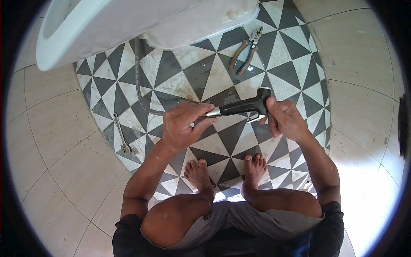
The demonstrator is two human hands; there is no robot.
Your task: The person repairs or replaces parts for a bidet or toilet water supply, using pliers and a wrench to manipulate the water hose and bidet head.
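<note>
A black bidet sprayer [242,107] with a silver trigger lies level between my two hands, above the tiled floor. My right hand [287,119] is closed around its head end, thumb pressed on the side of the head. At the other end, my left hand [185,124] pinches the grey hose [143,100] close to the silver connector [212,112], which meets the sprayer's handle. From there the hose runs left and bends up toward the white toilet. Part of the hose is hidden behind my left fingers.
The white toilet [192,25] stands at the top. Pliers [247,50] with brown and blue handles lie on the black-and-white tiles near its base. An adjustable wrench [121,134] rests at the left. Beige wall tiles [55,132] curve around both sides; my bare feet are below.
</note>
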